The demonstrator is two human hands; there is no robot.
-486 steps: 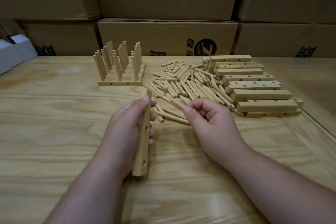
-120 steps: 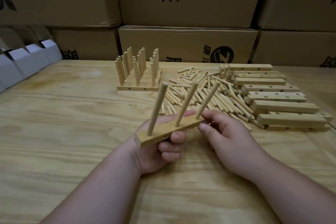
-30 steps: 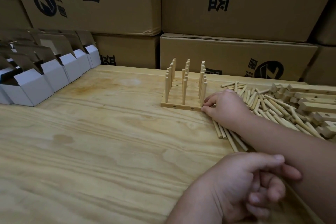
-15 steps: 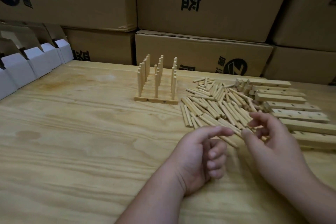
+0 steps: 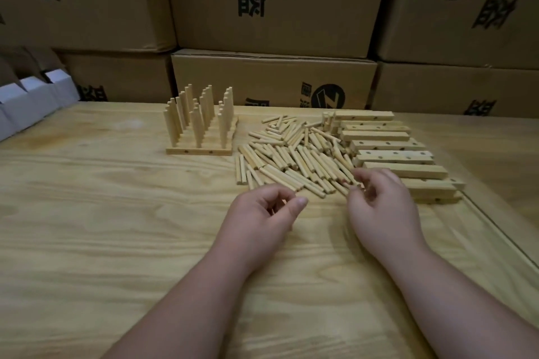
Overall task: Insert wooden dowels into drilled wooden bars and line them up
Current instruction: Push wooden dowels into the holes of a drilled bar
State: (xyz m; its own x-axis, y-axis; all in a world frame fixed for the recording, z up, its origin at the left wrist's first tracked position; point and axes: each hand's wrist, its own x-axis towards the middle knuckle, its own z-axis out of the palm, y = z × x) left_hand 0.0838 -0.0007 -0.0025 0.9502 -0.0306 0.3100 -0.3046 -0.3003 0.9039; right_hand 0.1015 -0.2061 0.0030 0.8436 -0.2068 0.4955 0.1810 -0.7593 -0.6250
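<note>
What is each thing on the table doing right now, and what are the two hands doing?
Finished bars: lined up side by side, pegs standing upright.
Loose pegs: lying flat in a heap.
Empty bars: stacked flat, holes unfilled.
Left hand: fingers loosely curled, holding nothing.
Right hand: at the heap's near edge, fingers curled; blurred, grip unclear.
White boxes: flaps open.

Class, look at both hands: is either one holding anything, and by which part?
Nothing is plainly held. The left hand is loosely curled and empty; the right hand hovers at the dowel pile, blurred.
</note>
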